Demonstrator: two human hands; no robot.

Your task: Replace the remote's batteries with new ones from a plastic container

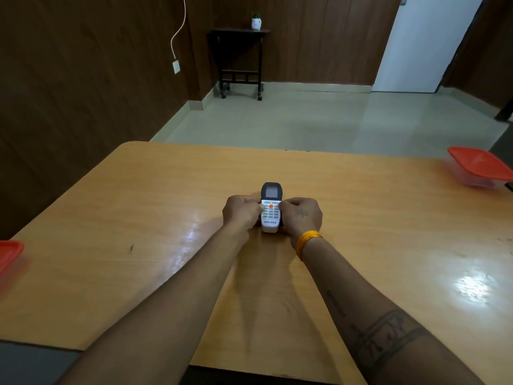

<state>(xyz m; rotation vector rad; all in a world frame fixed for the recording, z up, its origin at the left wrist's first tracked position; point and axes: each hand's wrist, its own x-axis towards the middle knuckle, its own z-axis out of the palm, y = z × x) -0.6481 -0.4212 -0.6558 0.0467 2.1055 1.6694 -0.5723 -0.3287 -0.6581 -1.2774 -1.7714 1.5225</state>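
Note:
A white remote (270, 209) with a dark screen end and an orange button lies face up in the middle of the wooden table (361, 218). My left hand (241, 211) grips its left side and my right hand (301, 215) grips its right side, fingers curled around the body. A clear plastic container with a red lid (480, 168) stands closed at the far right edge of the table. Another red-lidded container (9, 255) shows partly at the left edge. No batteries are visible.
Beyond the table's far edge lies a pale tiled floor (305, 118). A dark side table (240, 56) with a small potted plant stands against the wood-panelled wall. A white door (424, 43) is at the back right.

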